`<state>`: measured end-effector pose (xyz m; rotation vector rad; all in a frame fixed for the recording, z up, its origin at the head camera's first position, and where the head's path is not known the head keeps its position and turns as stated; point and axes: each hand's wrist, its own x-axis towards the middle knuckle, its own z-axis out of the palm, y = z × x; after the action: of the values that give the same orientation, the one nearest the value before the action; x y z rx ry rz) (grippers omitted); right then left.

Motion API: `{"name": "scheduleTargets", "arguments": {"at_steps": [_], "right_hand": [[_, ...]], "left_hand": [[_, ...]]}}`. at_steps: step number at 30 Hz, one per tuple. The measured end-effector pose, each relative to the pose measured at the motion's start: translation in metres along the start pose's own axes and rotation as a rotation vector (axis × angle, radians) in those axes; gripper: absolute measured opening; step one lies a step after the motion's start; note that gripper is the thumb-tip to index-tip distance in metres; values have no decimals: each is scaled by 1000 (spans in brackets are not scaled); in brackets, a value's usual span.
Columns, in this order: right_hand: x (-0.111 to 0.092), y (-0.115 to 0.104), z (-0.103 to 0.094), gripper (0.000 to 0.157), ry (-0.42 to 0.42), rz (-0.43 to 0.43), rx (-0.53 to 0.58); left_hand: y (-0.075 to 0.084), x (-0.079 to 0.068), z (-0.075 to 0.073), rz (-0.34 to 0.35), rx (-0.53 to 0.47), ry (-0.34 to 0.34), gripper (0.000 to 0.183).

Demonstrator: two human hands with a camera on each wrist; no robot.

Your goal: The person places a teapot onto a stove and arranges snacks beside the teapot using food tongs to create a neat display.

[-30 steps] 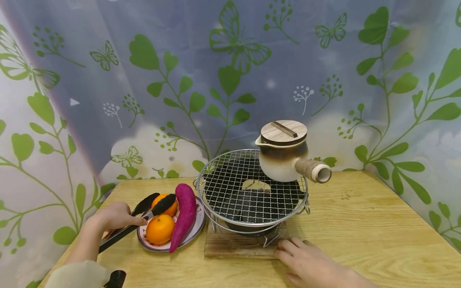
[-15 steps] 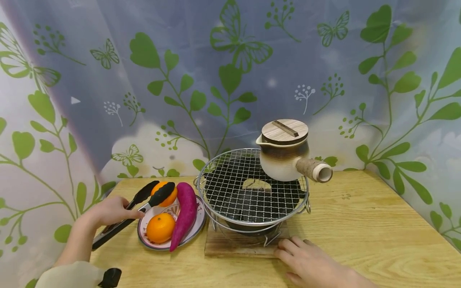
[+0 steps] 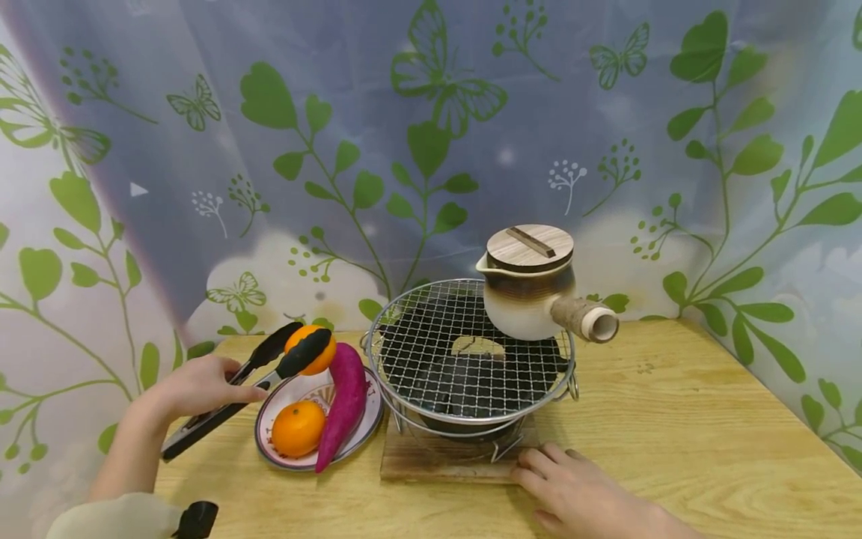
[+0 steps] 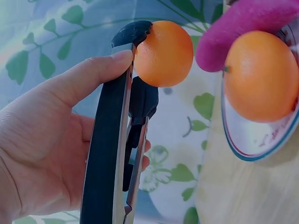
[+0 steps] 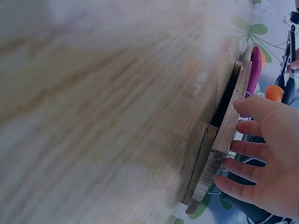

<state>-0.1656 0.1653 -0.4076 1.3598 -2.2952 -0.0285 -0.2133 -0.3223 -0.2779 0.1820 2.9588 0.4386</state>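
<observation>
My left hand (image 3: 198,388) grips a pair of kitchen tongs (image 4: 106,140), with black tips closed around an orange (image 4: 166,53). In the left wrist view, that orange hangs apart from the plate. A second orange (image 3: 298,429) and a purple sweet potato (image 3: 346,408) lie on a patterned plate (image 3: 269,449). My right hand (image 3: 582,486) rests with its fingertips at the front right edge of a wooden board (image 3: 438,466). Straight, spread fingers show in the right wrist view (image 5: 266,144), touching the board's side.
A round wire grill (image 3: 471,382) over a dark brazier stands on the board. On the grill's back right sits a clay pot (image 3: 521,311) with a wooden lid (image 3: 530,247); its handle (image 3: 586,318) points right. A patterned curtain (image 3: 512,150) hangs behind the wooden table (image 3: 680,419).
The tongs have closed on the far orange and lifted it up from the plate. My left hand has shifted slightly left and up. My right hand stays in place.
</observation>
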Motion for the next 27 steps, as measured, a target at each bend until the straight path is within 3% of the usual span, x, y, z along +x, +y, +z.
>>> {"name": "scheduleTargets", "arguments": {"at_steps": [15, 27], "right_hand": [[0, -1, 2, 46, 36, -15, -10], [0, -1, 1, 46, 36, 3, 5]], "left_hand": [[34, -9, -21, 81, 42, 23, 88], [57, -10, -39, 158, 54, 81, 88]]}}
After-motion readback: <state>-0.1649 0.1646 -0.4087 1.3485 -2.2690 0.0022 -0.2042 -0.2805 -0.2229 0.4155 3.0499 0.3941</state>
